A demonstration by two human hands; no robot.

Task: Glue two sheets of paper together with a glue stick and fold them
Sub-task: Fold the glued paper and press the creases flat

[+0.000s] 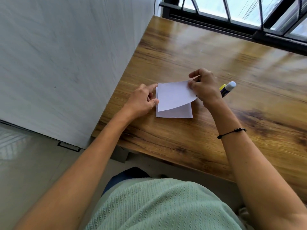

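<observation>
The white paper [174,98] lies flat near the left edge of the wooden table [216,146]. Its top layer is bent over and lifted like a little flap. The bottom layer pokes out underneath, toward 6 o'clock. The flap is loose on its 6 o'clock side and held at its 9 and 3 o'clock ends, so the paper's long side runs from left to right.

The left hand [142,102] sits at 9 o'clock from the paper. Its thumb and fingers are pinched on the left edge. The right hand [203,85] sits at 3 o'clock. Its fingers are closed on the flap's far right corner and hold it up a bit.

I think the next job is to push the flap down so its edges match the bottom layer. Both hands are right on the paper, so either one can press.

The glue stick [228,88] lies on the table just past the right hand, at 3 o'clock. No hand touches it.
</observation>
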